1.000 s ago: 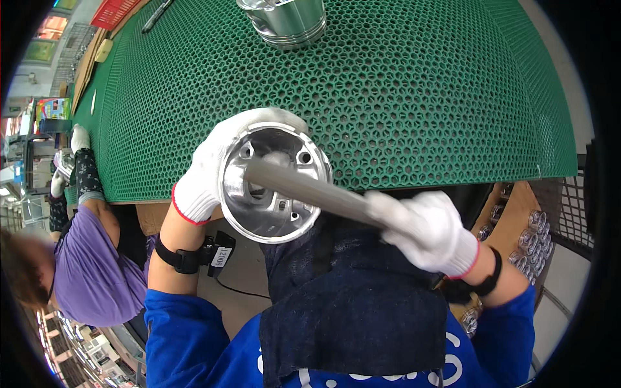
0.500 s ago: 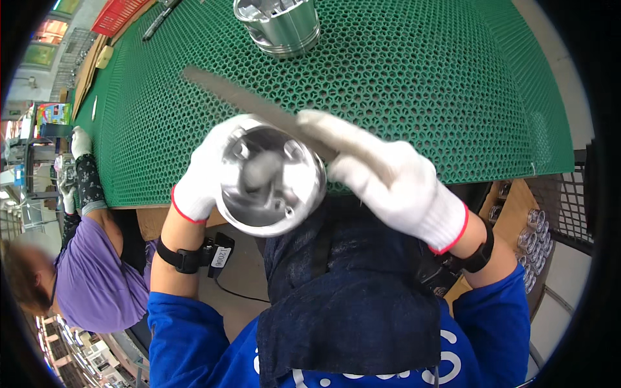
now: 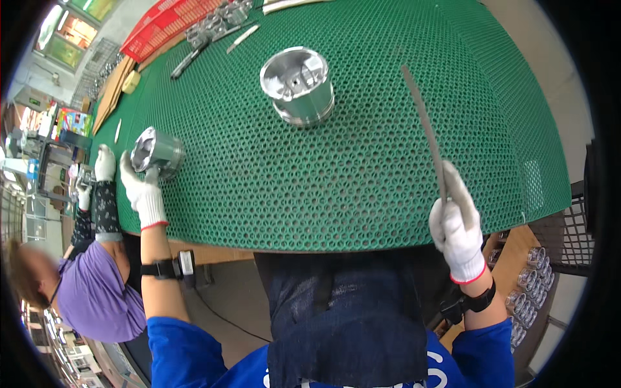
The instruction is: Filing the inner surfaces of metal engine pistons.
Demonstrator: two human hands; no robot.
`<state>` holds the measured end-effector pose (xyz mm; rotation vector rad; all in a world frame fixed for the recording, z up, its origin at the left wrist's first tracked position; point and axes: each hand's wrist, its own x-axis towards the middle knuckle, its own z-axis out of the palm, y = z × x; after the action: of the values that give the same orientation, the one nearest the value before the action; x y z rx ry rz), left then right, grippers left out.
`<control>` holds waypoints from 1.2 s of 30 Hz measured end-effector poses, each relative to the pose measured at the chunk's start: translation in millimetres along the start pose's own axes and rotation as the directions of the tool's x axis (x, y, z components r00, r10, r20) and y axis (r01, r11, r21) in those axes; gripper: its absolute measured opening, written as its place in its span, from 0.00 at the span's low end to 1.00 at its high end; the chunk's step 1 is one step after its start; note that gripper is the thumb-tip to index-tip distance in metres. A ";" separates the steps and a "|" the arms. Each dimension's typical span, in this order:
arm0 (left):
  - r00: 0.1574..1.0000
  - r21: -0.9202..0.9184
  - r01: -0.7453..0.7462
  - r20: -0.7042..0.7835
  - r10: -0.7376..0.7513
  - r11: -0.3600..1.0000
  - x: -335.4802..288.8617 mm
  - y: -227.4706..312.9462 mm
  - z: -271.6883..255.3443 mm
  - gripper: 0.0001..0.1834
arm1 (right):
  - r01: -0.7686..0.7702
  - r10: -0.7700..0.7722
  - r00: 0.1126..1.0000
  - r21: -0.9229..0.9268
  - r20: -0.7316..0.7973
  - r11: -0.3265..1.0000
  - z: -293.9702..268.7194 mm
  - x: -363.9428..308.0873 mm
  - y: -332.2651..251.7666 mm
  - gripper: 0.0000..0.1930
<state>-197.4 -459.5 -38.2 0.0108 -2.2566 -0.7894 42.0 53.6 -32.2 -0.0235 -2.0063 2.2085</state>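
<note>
A shiny metal piston point(image 3: 167, 154) is at the left side of the green mat point(image 3: 362, 161), tilted with its hollow end toward the left. My left hand point(image 3: 142, 194), in a white glove, grips its near left side with fingers and thumb. In my gloved right hand point(image 3: 460, 226) is a thin, flat grey file point(image 3: 424, 119), its blade pointing up and away over the right part of the mat. A second piston point(image 3: 299, 90) stands farther off near the middle, hollow end up, touched by neither hand.
Along the far left edge are a red plastic basket point(image 3: 165, 29), several small metal parts point(image 3: 217, 22), a dark pen-like tool point(image 3: 189, 61) and a white stick point(image 3: 242, 39). A co-worker in purple point(image 3: 103, 291) works at the left. Pistons point(image 3: 530, 284) fill a low rack at right.
My hands have parted. The left carried the piston from in front of me to the mat's left side; the right swung the file away to the right. The view has shifted.
</note>
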 end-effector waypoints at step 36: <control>0.285 -0.422 0.543 0.906 0.314 0.726 -104.4 189.2 37.9 0.32 | 0.482 -0.233 0.864 -0.599 0.446 0.640 68.7 12.3 -9.6 0.26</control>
<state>-104.4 -261.5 -23.1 -0.9328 -2.8395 -2.2003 22.8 -11.9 -14.6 0.6507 -2.6167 1.1545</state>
